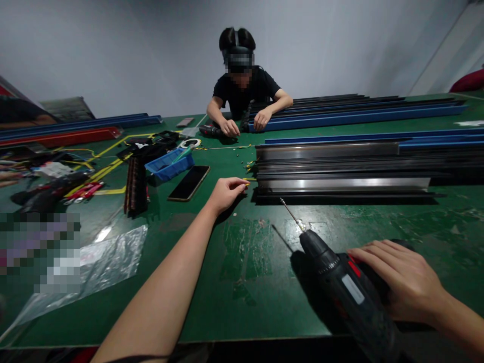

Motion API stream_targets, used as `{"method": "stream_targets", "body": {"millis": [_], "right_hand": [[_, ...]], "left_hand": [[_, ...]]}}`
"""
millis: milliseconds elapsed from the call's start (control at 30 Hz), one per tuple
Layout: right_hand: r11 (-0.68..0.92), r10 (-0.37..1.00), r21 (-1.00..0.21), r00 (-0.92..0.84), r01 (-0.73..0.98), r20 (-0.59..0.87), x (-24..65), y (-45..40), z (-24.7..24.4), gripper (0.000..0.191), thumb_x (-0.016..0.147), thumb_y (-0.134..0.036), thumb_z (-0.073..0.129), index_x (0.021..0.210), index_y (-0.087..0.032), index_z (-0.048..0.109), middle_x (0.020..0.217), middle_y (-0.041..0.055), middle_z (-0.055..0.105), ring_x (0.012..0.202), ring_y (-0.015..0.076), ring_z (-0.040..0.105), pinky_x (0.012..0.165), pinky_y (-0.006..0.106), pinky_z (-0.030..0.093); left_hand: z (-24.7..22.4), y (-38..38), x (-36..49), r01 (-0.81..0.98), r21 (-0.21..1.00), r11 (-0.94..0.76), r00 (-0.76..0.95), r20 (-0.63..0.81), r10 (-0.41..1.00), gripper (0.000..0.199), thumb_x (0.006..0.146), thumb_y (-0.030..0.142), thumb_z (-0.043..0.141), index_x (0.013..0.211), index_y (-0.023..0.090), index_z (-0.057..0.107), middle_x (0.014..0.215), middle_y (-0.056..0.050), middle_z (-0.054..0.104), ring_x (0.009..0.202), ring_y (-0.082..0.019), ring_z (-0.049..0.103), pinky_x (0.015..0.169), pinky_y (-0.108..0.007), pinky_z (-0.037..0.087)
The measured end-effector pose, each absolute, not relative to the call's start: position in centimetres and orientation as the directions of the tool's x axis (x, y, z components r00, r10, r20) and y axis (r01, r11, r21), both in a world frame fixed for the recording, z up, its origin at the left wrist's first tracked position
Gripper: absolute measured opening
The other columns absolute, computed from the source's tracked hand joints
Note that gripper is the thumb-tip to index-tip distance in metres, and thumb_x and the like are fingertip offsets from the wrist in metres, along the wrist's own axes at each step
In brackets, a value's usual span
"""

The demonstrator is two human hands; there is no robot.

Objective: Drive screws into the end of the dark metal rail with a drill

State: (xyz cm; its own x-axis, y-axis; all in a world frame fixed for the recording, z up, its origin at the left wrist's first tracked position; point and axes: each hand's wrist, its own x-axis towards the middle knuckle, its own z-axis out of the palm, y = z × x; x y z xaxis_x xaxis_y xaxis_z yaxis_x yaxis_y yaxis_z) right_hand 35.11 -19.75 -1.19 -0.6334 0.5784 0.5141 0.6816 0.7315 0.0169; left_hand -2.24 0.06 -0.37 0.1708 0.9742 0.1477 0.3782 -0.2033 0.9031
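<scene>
My left hand (229,193) reaches over the green table, thumb and forefinger pinched on a short yellow wire (249,179). Beside those fingertips lie the ends of several long metal profiles (340,185), dark and silver, stacked side by side. Gripped by its handle in my right hand (403,277) is a black cordless drill (340,280) with red accents. The drill's long thin bit (290,212) points forward and left, apart from the profiles. Part of the drill's handle is hidden by the hand.
Across the table a person (242,93) in black bends over blue profiles (340,117). On the left are a phone (189,183), a blue tray (170,165), a brown-black block (135,187), a plastic bag (113,257) and cluttered tools. The table's front edge (234,340) is near me.
</scene>
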Motion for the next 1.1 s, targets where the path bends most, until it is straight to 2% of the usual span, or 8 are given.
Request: {"method": "stream_targets", "body": {"millis": [100,267,467,800,1100], "right_hand": [[0.722,0.594,0.012,-0.628,0.692,0.503,34.0,-19.4,-0.9,0.038,0.08,-0.027,0.056,0.115,-0.012,0.057,0.086,0.0127,0.072,0.071,0.0254,0.065,0.066,0.039,0.048],[0.692,0.658,-0.079,-0.582,0.717,0.479,32.5,-18.7,-0.4,0.04,0.078,-0.029,0.058,0.115,-0.014,0.056,0.085,0.0106,0.07,0.07,0.0244,0.063,0.065,0.037,0.045],[0.651,0.713,-0.094,-0.563,0.754,0.418,31.3,-17.8,0.6,0.041,0.077,-0.032,0.059,0.115,-0.016,0.055,0.084,0.008,0.069,0.072,0.0239,0.062,0.067,0.036,0.044],[0.591,0.785,-0.096,-0.544,0.801,0.296,30.1,-17.0,1.4,0.045,0.072,-0.031,0.062,0.114,-0.016,0.06,0.088,0.0098,0.072,0.077,0.0275,0.066,0.071,0.038,0.047],[0.519,0.852,-0.186,-0.488,0.834,0.189,28.4,-15.7,3.3,0.047,0.071,-0.035,0.064,0.115,-0.018,0.065,0.094,0.0106,0.074,0.085,0.0306,0.069,0.074,0.04,0.049]], "left_hand": [[-0.6,0.0,-2.1,0.405,0.88,-0.251,0.19,0.187,0.964,0.038,0.07,0.044,0.074,0.088,0.011,0.077,0.088,-0.012,0.077,0.083,-0.023,0.07,0.081,-0.038,0.056],[-1.3,0.3,-1.8,0.411,0.857,-0.311,0.237,0.229,0.944,0.03,0.074,0.039,0.071,0.088,0.012,0.076,0.092,-0.011,0.077,0.083,-0.023,0.07,0.086,-0.04,0.055],[-1.6,0.3,-1.2,0.497,0.768,-0.404,0.266,0.309,0.913,0.019,0.079,0.027,0.063,0.087,0.015,0.075,0.09,-0.009,0.077,0.082,-0.021,0.069,0.08,-0.035,0.055],[-1.8,-0.1,0.1,0.535,0.696,-0.479,0.243,0.416,0.876,0.013,0.076,0.02,0.065,0.085,0.016,0.074,0.086,-0.005,0.077,0.076,-0.018,0.069,0.072,-0.03,0.054],[-1.7,0.2,0.4,0.609,0.575,-0.547,0.267,0.501,0.823,0.009,0.077,0.015,0.063,0.081,0.017,0.072,0.086,-0.005,0.075,0.079,-0.018,0.068,0.074,-0.029,0.054]]}}
